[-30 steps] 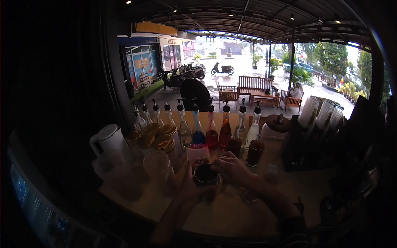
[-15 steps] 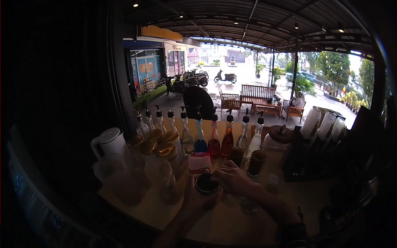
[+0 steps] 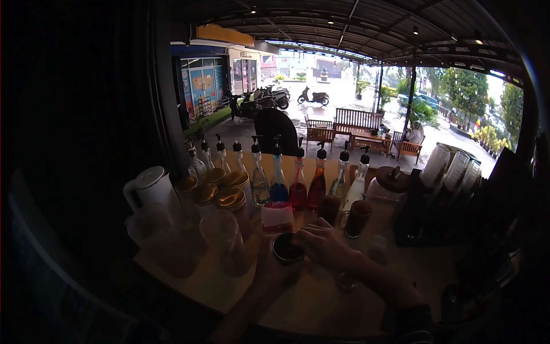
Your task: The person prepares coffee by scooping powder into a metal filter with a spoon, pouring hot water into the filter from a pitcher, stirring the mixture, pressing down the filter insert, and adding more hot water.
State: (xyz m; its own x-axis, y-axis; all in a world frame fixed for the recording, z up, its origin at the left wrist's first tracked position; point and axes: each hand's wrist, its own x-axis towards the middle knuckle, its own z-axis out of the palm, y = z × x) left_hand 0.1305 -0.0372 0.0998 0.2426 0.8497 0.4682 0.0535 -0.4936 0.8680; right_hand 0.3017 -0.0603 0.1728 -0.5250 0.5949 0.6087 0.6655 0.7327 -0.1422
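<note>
The left hand [image 3: 271, 268] is closed around a dark round cup [image 3: 288, 248], holding it upright above the near part of the worktop [image 3: 312, 307]. The right hand [image 3: 322, 246] reaches in from the other side, its fingers bent and bunched over the cup's mouth at the rim; it is too dark to tell whether they pinch anything.

Just beyond the cup lies a pink packet [image 3: 277, 218] with a pale panel. Past the right hand stand two mugs of brown drink, the nearer mug [image 3: 357, 219] with its handle towards the farther mug [image 3: 329, 210]. A small clear glass [image 3: 347, 281] sits near the right forearm.

Behind the packet runs a row of pump-topped bottles, among them a blue bottle [image 3: 278, 192], a red bottle [image 3: 297, 195] and an amber bottle [image 3: 316, 189]. On the left side of the worktop are gold-lidded jars [image 3: 230, 199], a clear container [image 3: 220, 232], a white pitcher [image 3: 153, 189] and a clear jug [image 3: 149, 225]. To the right of the bottles are a brown-lidded jar [image 3: 393, 179] and stacked cups [image 3: 436, 164].

Outside, a person [image 3: 414, 134] sits near a wooden bench [image 3: 358, 119], with parked motorbikes [image 3: 260, 103] farther left
</note>
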